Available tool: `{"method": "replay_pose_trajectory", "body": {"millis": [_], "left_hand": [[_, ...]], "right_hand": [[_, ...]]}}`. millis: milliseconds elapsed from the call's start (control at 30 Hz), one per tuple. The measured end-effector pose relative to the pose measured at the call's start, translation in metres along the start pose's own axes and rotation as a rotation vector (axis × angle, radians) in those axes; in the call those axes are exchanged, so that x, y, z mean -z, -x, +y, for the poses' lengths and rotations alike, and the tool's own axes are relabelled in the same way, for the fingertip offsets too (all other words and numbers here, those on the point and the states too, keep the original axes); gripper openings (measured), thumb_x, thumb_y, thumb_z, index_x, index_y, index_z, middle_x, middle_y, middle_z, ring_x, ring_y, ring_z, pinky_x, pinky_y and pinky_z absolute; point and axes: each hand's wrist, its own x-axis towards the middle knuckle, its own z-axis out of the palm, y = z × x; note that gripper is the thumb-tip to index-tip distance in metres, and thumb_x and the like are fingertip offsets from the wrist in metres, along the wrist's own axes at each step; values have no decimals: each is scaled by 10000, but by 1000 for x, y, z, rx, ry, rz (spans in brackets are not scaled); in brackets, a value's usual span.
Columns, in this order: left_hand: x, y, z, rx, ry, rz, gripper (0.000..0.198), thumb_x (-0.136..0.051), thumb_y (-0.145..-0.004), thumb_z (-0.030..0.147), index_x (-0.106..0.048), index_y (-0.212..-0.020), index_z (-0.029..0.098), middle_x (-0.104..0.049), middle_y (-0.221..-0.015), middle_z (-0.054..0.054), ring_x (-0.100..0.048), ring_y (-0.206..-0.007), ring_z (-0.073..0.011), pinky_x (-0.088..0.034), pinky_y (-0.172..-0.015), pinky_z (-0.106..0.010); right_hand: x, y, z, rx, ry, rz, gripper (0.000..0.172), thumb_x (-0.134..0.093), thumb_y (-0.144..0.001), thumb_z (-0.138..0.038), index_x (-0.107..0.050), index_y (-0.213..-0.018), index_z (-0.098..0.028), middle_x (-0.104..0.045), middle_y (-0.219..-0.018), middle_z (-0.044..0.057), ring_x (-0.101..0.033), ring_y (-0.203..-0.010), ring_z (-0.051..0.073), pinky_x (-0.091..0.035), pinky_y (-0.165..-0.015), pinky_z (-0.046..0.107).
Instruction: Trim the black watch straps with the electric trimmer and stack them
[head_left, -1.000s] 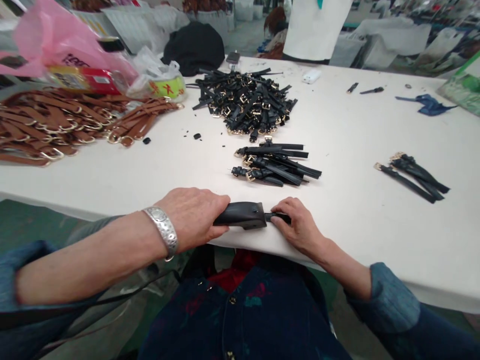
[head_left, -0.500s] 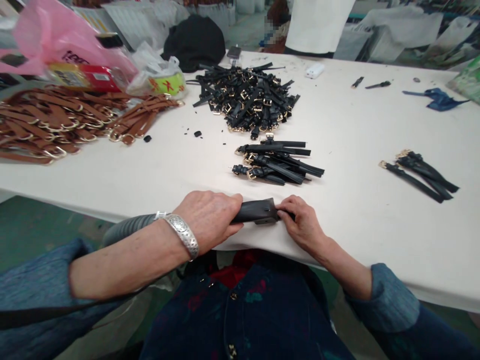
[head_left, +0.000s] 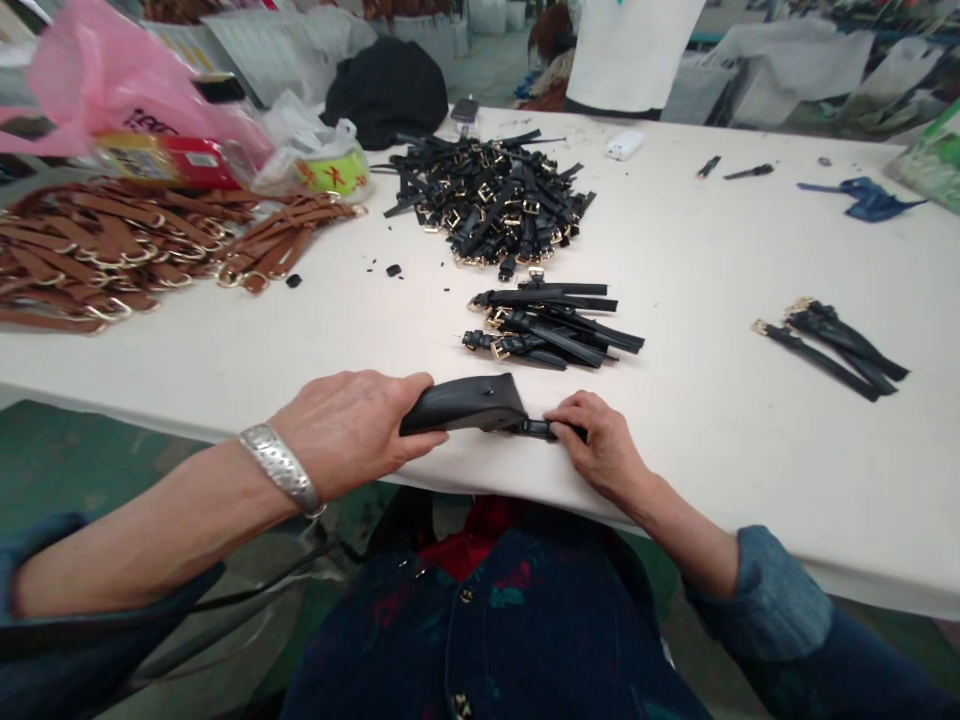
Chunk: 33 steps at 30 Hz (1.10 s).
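Note:
My left hand is wrapped round the handle of a black hand tool lying at the near edge of the white table. The tool's wide head sits over a black strap. My right hand pinches and presses that strap flat just right of the tool's head. A small row of black straps with gold buckles lies just beyond my hands. Farther back is a big heap of black straps.
Brown straps cover the table's left, with pink and clear plastic bags behind. A few black straps lie at right. A blue scrap, a white object and a person in white are at the far side.
My left hand has pulled left and raised the tool's handle, so its head tilts up. More of the strap shows under my right hand, which stays put.

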Motion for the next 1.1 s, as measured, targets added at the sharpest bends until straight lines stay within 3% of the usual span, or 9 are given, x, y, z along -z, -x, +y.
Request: {"method": "replay_pose_trajectory", "body": {"millis": [200, 333, 433, 567, 700, 900, 1100], "left_hand": [[10, -4, 25, -130, -67, -13, 347, -433, -793, 511, -587, -942, 238, -663, -701, -71, -611, -618, -253, -375, -559, -329], [11, -15, 36, -141, -43, 8, 338, -430, -799, 491, -578, -952, 228, -676, -745, -81, -626, -672, -256, -385, -587, -330], [8, -20, 28, -92, 16, -28, 396, -412, -784, 547, -585, -940, 227, -666, -719, -79, -622, -670, -253, -373, -568, -320], [-1, -16, 0, 28, 121, -43, 429, -410, -768, 585, -589, -925, 229, -660, -704, -77, -606, -636, -232, -371, -551, -311], [-6, -6, -20, 11, 104, -85, 348, -454, -749, 568, -588, -833, 257, -645, -659, -59, -586, -588, -218, -356, -537, -310], [0, -12, -10, -60, 63, -85, 345, -444, -754, 562, -574, -814, 248, -636, -662, -53, -582, -599, -208, -338, -526, -298], [-8, -25, 1, -23, 144, -7, 387, -424, -767, 556, -593, -869, 224, -646, -694, -56, -582, -615, -189, -350, -539, -286]], "right_hand": [[0, 1, 1, -6, -10, 13, 197, -539, -808, -117, -696, -898, -198, -612, -832, 60, -557, -835, 192, -465, -756, 329], [-1, 1, 4, -5, -10, 35, 192, -540, -804, -125, -691, -897, -197, -612, -843, 65, -558, -838, 199, -471, -762, 340], [-1, 1, 5, 1, -10, 30, 188, -538, -807, -134, -691, -893, -203, -615, -847, 64, -560, -832, 199, -475, -758, 343], [-1, 2, 4, 7, -15, 16, 181, -543, -808, -145, -695, -882, -211, -616, -850, 62, -562, -832, 198, -475, -771, 346], [0, 2, 2, 0, -20, 9, 180, -540, -809, -140, -697, -874, -201, -618, -843, 65, -559, -832, 199, -472, -774, 348], [-1, 1, 1, -7, -16, 4, 180, -548, -802, -144, -696, -895, -187, -615, -835, 68, -556, -826, 200, -470, -759, 347], [-1, 1, 3, -5, -6, 13, 176, -552, -799, -147, -694, -888, -201, -610, -832, 63, -561, -822, 198, -468, -760, 347]]}}
